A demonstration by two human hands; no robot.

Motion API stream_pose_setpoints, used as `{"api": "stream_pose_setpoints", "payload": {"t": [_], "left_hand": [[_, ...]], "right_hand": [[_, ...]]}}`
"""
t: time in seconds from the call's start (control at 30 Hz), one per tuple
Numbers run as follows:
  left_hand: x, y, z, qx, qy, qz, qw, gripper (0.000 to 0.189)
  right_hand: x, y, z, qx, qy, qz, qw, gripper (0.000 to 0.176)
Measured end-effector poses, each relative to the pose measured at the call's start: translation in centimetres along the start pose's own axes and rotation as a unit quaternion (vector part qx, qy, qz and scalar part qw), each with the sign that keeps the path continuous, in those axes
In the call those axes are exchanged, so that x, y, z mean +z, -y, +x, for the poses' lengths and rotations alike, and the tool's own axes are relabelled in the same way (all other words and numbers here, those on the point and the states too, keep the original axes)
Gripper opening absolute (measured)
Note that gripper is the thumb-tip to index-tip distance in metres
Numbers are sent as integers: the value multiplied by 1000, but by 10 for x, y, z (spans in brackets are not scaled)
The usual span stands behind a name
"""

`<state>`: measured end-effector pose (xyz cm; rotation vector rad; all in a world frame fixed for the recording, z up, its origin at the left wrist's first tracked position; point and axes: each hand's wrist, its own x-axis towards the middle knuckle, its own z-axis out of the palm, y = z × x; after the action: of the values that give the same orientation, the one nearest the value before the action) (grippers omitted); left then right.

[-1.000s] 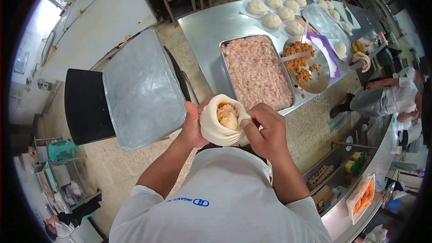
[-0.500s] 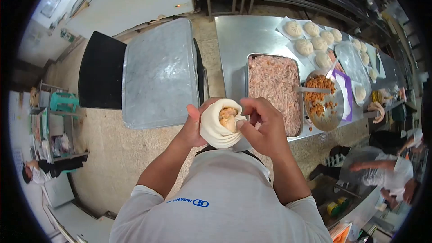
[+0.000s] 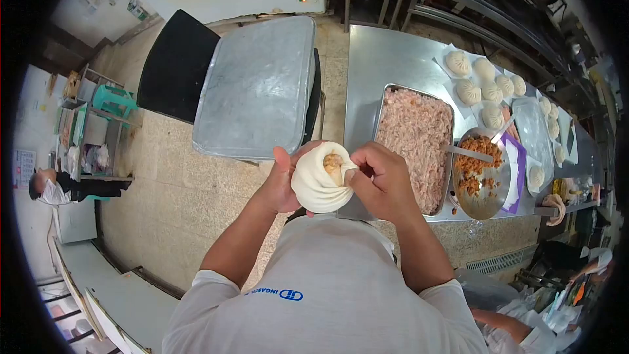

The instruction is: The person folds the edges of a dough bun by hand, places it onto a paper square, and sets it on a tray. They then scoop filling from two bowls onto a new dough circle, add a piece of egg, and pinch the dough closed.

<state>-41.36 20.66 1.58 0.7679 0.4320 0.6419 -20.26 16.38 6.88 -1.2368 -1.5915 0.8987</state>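
A round, pleated dough bun (image 3: 319,190) with filling showing through its open top is held in front of my shirt. My left hand (image 3: 283,180) cups it from the left and below, the thumb raised away from the dough. On the other side, my right hand (image 3: 381,180) pinches the dough's edge between thumb and fingers. Just right of my right hand is a tray of pale minced filling (image 3: 416,144) on the metal table. A round pan (image 3: 488,204) of browner filling, with a metal spatula (image 3: 468,153) across it, stands beside that tray.
Several pleated buns (image 3: 468,92) on papers lie on the metal table (image 3: 373,52). A purple tray (image 3: 521,177) is near the pan. A metal sheet tray (image 3: 255,92) rests over a black chair (image 3: 173,69). One person (image 3: 72,187) is far left, another (image 3: 517,328) lower right.
The view has turned, so the table and trays appear shifted to the right. The opening in the dough looks slightly smaller, with my right hand still pinching its edge.
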Motion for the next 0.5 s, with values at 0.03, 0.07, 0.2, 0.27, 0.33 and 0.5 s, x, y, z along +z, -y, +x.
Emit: {"api": "stream_pose_setpoints", "payload": {"t": [0.03,0.07,0.2,0.27,0.33,0.5], "left_hand": [[1,-3,-2,3,0,1,1000,114],[4,-6,-6,-8,8,-43,999,114],[6,-8,-10,-54,-30,-20,998,119],[-1,-13,-6,-71,-1,-4,997,120],[-10,-15,-4,-92,31,14,995,122],[-32,-19,-2,-149,60,-63,985,123]], "right_hand": [[1,-3,-1,-7,13,-21,1000,13],[2,-4,-3,-9,14,-22,1000,13],[11,9,-8,25,-22,12,999,11],[17,13,-6,86,-60,50,993,10],[22,11,-2,61,-64,73,993,8],[25,5,-10,35,-33,-68,996,8]]}}
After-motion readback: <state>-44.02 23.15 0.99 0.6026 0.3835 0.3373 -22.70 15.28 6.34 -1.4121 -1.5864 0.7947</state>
